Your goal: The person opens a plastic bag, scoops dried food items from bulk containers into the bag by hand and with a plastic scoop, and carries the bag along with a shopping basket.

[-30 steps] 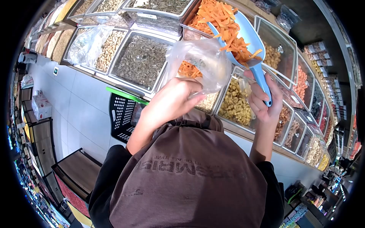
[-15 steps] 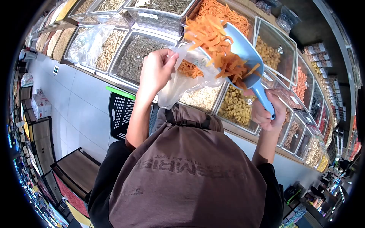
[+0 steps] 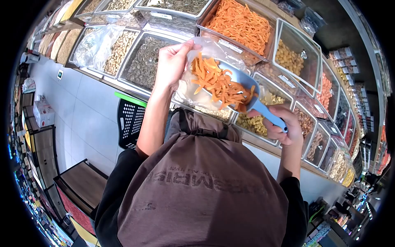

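Observation:
My left hand [image 3: 173, 64] pinches the upper left edge of a clear plastic bag [image 3: 187, 90]. My right hand [image 3: 284, 125] is wrapped round the handle of a blue scoop [image 3: 247, 82]. Orange strips [image 3: 222, 84] lie in the scoop, whose front end is at the bag's mouth, over the bag. Behind the scoop stands a bin of orange strips [image 3: 240, 26]. Beneath the bag, a bin of pale flakes [image 3: 216, 113] is partly hidden. A bin of yellow pieces [image 3: 253, 123] lies under the scoop's handle.
Left of the bag are a sunflower seed bin [image 3: 144, 61] and a peanut bin [image 3: 119, 53] with a plastic bag [image 3: 96, 47] on it. A black basket [image 3: 129, 121] with a green handle is below. A clear lid [image 3: 298, 55] covers a bin at the right.
The loaded scoop has moved down and left from the orange strip bin to the bag's mouth. My left hand has shifted up and left, now gripping the bag's upper edge.

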`<action>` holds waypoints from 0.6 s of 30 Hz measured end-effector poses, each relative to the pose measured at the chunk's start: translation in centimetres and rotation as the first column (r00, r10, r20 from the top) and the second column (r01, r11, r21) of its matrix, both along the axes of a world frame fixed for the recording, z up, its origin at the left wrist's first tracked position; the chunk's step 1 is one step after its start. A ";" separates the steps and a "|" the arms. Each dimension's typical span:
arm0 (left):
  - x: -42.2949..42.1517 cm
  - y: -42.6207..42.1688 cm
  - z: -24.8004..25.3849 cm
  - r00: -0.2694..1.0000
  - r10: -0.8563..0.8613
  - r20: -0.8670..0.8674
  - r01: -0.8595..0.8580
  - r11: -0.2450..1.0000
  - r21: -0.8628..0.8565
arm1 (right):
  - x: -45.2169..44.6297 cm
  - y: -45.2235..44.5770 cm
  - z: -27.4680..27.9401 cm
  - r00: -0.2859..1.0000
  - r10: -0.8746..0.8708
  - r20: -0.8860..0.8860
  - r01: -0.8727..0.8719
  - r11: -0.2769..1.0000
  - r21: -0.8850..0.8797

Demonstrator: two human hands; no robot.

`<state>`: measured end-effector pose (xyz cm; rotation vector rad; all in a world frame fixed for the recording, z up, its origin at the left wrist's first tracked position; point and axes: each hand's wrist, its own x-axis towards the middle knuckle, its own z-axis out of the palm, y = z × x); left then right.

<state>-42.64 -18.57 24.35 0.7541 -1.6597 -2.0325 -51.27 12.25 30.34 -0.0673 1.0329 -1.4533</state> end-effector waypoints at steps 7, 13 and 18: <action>0.4 0.8 0.2 0.999 -0.032 0.042 0.032 0.999 -0.008 | 1.6 -3.6 -0.6 0.967 0.125 -0.223 -0.081 0.977 0.198; 1.0 1.1 0.4 1.000 -0.011 -0.006 0.011 0.999 0.034 | 2.0 -5.8 -3.3 0.315 0.382 -0.869 -0.081 0.923 0.376; 1.3 0.8 0.8 0.998 0.032 -0.056 -0.029 0.998 0.048 | 2.1 -7.0 0.0 0.165 0.423 -0.891 0.031 0.901 0.433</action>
